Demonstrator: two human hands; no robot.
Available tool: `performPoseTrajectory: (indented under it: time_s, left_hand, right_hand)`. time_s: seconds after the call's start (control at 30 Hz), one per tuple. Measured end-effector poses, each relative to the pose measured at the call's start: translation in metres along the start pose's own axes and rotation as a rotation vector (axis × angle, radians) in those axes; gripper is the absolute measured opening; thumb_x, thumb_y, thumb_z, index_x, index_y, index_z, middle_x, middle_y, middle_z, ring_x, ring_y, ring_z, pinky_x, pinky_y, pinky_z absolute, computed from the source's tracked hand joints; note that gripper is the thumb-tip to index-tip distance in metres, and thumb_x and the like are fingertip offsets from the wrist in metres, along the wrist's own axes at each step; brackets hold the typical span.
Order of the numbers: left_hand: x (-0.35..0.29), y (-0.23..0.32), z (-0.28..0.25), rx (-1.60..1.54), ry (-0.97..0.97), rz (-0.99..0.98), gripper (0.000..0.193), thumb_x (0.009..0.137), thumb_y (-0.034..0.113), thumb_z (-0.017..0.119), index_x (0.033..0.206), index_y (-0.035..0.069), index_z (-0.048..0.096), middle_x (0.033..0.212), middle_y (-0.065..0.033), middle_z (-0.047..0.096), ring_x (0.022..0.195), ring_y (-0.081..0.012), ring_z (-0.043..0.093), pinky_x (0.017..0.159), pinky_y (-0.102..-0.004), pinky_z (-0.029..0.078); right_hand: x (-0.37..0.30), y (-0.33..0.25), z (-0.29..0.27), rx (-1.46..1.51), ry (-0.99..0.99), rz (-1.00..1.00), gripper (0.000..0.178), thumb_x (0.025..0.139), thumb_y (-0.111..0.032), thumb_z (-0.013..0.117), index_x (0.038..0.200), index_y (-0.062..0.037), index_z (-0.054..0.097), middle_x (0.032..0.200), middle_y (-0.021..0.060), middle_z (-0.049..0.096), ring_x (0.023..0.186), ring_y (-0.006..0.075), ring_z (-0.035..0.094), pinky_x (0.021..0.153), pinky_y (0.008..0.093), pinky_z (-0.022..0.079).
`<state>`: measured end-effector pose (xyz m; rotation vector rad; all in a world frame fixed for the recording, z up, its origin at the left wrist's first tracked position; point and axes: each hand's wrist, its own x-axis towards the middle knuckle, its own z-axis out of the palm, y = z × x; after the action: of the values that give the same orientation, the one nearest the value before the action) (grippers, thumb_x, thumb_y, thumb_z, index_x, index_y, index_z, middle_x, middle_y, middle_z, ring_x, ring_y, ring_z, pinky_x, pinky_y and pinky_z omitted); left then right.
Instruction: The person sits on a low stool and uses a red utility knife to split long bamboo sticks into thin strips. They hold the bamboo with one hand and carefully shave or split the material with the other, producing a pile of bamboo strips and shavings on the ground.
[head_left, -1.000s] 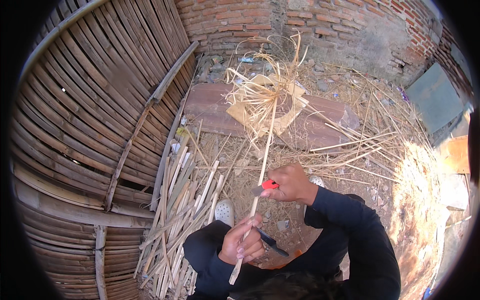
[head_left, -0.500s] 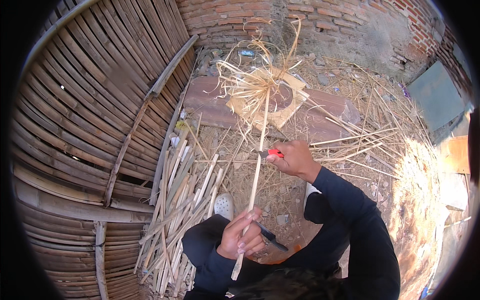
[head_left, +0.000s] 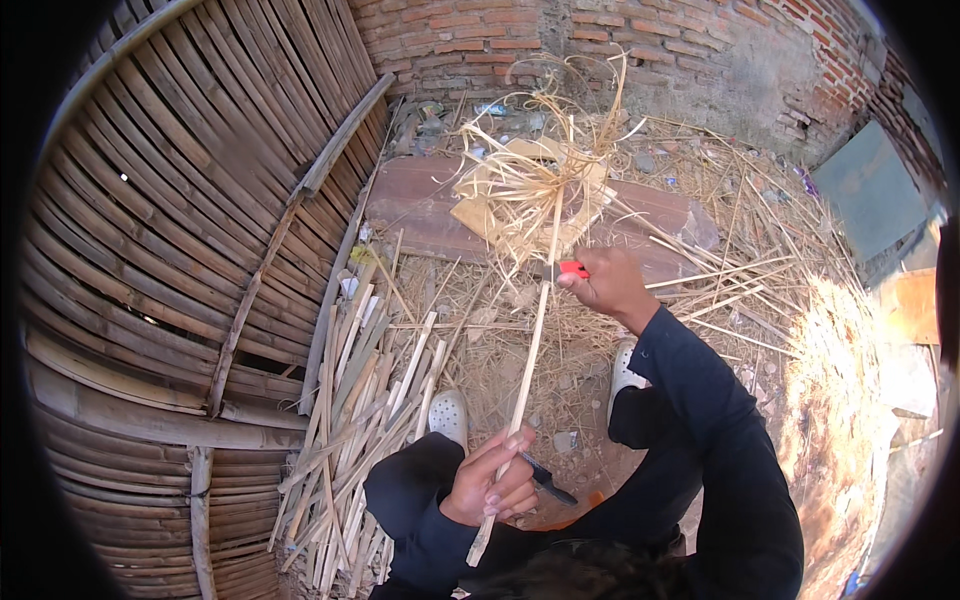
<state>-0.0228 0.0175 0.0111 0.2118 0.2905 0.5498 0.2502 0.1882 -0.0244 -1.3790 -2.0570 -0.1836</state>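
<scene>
My left hand (head_left: 493, 480) is wrapped round the lower part of a long bamboo strip (head_left: 531, 370), which slants up and away from me. Higher along the strip, my right hand (head_left: 612, 284) grips a red-handled knife (head_left: 573, 270), its short dark blade against the strip. Thin curled shavings (head_left: 560, 175) fan out in a tangle round the strip's far end. Beside my left hand lies a dark blade-like tool (head_left: 550, 483), partly hidden by the fingers.
Split bamboo sticks (head_left: 340, 470) are heaped at left, next to a bamboo slat wall (head_left: 180, 230). A brown board (head_left: 410, 205) with a tan piece (head_left: 480, 215) on it lies ahead, before a brick wall (head_left: 460, 45). Loose strips (head_left: 730, 280) litter the ground at right.
My right hand and the knife have moved up the strip, away from me and slightly right. The strip's far end and shavings have swung right; my left hand keeps its hold.
</scene>
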Motion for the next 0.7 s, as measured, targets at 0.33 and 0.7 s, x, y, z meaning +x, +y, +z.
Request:
performPoseTrajectory:
  time_s: [0.33, 0.7]
  left_hand:
    - [0.018, -0.019, -0.001, 0.337, 0.096, -0.025, 0.012, 0.103, 0.021, 0.032, 0.100, 0.012, 0.040, 0.046, 0.0017, 0.035, 0.033, -0.0087, 0.031, 0.039, -0.0223, 0.027]
    - [0.022, -0.009, -0.008, 0.631, 0.324, 0.277, 0.015, 0.103, 0.023, 0.035, 0.099, 0.009, 0.040, 0.052, 0.0010, 0.036, 0.036, -0.0088, 0.033, 0.037, -0.0213, 0.031]
  right_hand:
    - [0.010, 0.078, 0.011, 0.413, -0.024, 0.629, 0.068, 0.092, -0.065, 0.035, 0.061, -0.0064, 0.051, 0.045, 0.0090, 0.044, 0.037, 0.0240, 0.043, 0.038, 0.0373, 0.032]
    - [-0.034, -0.038, 0.005, 0.719, -0.407, 0.218, 0.065, 0.091, -0.065, 0.037, 0.063, -0.0068, 0.047, 0.048, 0.0065, 0.042, 0.042, 0.0225, 0.045, 0.042, 0.0364, 0.035]
